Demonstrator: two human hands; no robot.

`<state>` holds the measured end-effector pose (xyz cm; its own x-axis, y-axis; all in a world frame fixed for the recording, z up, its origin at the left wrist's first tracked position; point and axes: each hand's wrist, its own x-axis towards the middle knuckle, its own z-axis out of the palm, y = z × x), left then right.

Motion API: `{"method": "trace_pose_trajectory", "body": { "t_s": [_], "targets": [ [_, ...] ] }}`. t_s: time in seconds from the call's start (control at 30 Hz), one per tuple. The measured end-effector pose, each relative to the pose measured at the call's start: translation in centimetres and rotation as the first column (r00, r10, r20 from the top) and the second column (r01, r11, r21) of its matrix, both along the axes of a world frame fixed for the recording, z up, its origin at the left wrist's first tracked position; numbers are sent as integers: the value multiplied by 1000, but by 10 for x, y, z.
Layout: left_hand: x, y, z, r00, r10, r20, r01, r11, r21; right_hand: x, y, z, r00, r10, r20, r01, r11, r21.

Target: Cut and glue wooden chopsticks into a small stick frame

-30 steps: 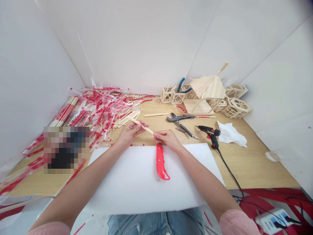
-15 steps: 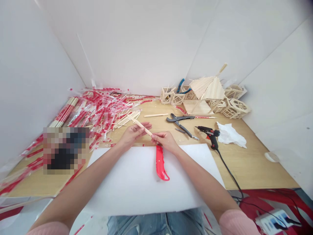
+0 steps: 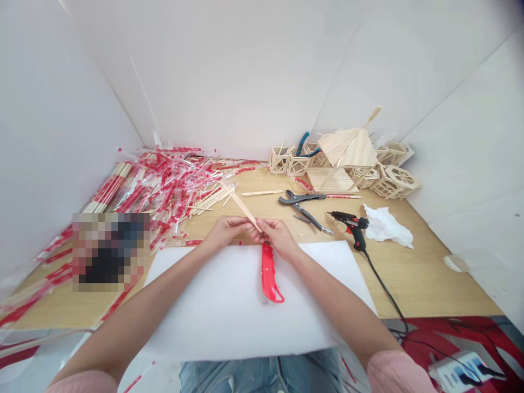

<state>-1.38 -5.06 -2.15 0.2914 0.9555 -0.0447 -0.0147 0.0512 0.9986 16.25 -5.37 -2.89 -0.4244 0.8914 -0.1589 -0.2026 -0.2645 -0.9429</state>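
A pair of pale wooden chopsticks [image 3: 240,203] slants up and leftward above the table, its near end pinched in the fingers of my right hand [image 3: 278,236]. Closed around that same end from the other side is my left hand [image 3: 227,231], its fingertips meeting the right ones; some fingers are hidden. Just below my hands, a red-handled cutter [image 3: 269,273] lies on a white foam sheet [image 3: 213,305], its top end partly hidden by the right hand. Loose chopsticks [image 3: 204,199] lie in a heap beyond my left hand.
Red-and-clear wrappers [image 3: 164,174] pile up at left. Grey cutting pliers [image 3: 303,207] and a black glue gun [image 3: 352,226] with a cord lie right, beside a white tissue [image 3: 387,224]. Stick-built models [image 3: 347,150] stand at the back right. A power strip [image 3: 462,371] sits low at right.
The chopsticks have swung to a steeper slant. My left hand has slid down along them toward my right hand, and its spread fingers have closed.
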Motion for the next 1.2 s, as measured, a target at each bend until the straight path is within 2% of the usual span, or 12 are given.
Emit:
{"method": "trace_pose_trajectory", "body": {
  "t_s": [0.13,0.3,0.37,0.47,0.7,0.77,0.87,0.93,1.0,1.1,1.2],
  "targets": [
    [-1,1,-2,987,151,-48,-152,988,-22,8,10,-5,987,-119,-112,109,989,-95],
    [-2,3,-6,980,170,-107,-171,985,-7,16,18,-9,979,-146,-141,127,982,-138],
    [-2,4,-9,983,160,-84,-160,987,8,16,17,-10,984,-129,-120,117,988,-104],
    [-1,5,-9,992,117,38,-118,993,17,11,12,-9,996,-68,-55,67,997,-35],
    [8,-4,-5,959,62,276,-21,989,-149,-2,0,-4,994,79,71,-87,988,131],
    [8,-5,-4,949,79,306,-28,985,-170,-2,0,-5,990,49,133,-79,971,226],
    [7,-6,0,928,99,359,-34,983,-182,4,5,-7,967,-99,235,19,947,322],
    [6,-6,2,916,43,398,38,981,-192,10,11,-6,947,-212,240,126,935,332],
    [6,-8,1,900,-58,432,177,955,-239,16,16,-1,948,-248,200,182,936,299],
    [7,-10,-4,879,-184,440,353,871,-342,22,19,7,976,-173,131,142,966,216],
    [7,-11,-9,890,-270,369,410,827,-384,22,16,14,987,-114,111,93,979,179]
  ]
}}
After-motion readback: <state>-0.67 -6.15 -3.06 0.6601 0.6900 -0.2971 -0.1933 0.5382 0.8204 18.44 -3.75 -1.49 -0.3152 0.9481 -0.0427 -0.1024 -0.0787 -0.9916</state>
